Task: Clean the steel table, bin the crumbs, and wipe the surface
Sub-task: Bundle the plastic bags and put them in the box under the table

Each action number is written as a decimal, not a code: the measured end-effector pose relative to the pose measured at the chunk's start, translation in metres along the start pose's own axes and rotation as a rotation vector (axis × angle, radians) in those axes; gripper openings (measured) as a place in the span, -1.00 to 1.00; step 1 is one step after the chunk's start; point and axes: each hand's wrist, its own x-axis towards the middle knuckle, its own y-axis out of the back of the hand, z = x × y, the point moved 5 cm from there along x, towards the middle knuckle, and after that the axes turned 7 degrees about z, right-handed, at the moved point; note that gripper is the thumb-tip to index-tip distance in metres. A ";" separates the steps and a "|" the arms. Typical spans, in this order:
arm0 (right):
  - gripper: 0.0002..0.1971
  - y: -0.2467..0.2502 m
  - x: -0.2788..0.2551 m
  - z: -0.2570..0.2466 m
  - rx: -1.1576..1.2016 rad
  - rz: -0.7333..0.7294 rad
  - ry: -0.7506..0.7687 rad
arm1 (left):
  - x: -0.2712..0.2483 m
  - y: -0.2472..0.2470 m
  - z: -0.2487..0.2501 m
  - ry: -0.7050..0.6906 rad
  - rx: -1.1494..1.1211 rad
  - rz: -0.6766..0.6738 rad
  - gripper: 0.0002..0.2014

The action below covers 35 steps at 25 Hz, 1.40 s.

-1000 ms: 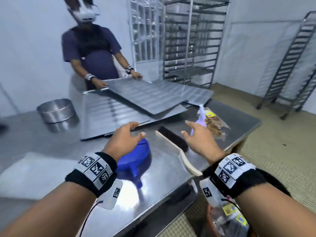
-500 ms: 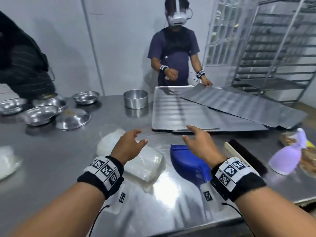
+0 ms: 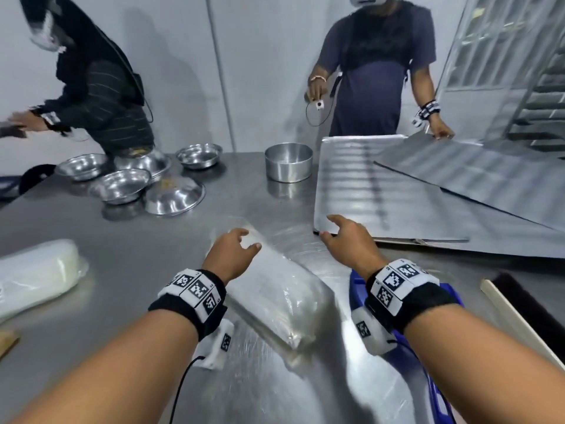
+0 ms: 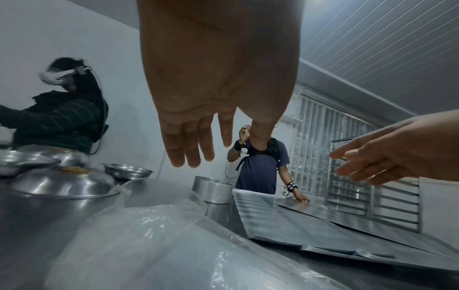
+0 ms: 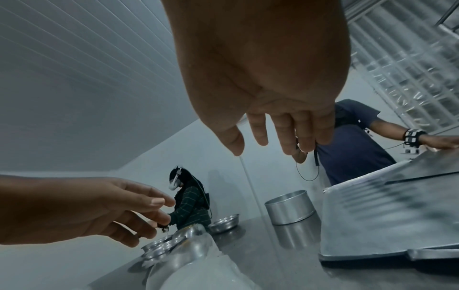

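Far left of our hands, a white plastic-wrapped pack [image 3: 36, 275] lies on the steel table [image 3: 137, 249]. Beyond the left hand, a cluster of steel bowls [image 3: 122, 185]; crumbs [image 3: 169, 182] sit on an upturned one. Left hand [image 3: 230, 255] hovers over a clear-wrapped pack [image 3: 275, 295], fingers relaxed and spread, holding nothing. Right hand [image 3: 351, 243], likewise empty with fingers extended, is at the near corner of a flat steel tray [image 3: 376, 191]; contact we cannot tell. Under the right wrist, a blue dustpan [image 3: 357, 283]. Right of it, a brush [image 3: 519, 310].
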 end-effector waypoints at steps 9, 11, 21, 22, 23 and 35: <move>-0.43 -0.088 0.037 0.001 -0.026 -0.182 -0.099 | 0.061 -0.028 -0.076 0.189 0.101 0.003 -0.36; -0.41 -0.107 0.041 0.000 -0.002 -0.237 -0.128 | 0.067 -0.033 -0.093 0.279 0.133 0.046 -0.27; -0.12 -0.162 0.031 0.004 0.032 -0.480 -0.206 | 0.032 -0.045 -0.117 0.468 -0.102 0.491 -0.04; -0.10 -0.163 0.031 0.004 0.039 -0.488 -0.209 | 0.029 -0.051 -0.119 0.518 -0.195 0.464 0.00; -0.09 -0.165 0.032 0.004 0.045 -0.495 -0.212 | 0.027 -0.058 -0.122 0.572 -0.293 0.427 0.04; -0.26 -0.170 0.031 -0.004 -0.056 -0.442 -0.104 | 0.033 -0.103 -0.118 0.813 -0.595 0.139 0.22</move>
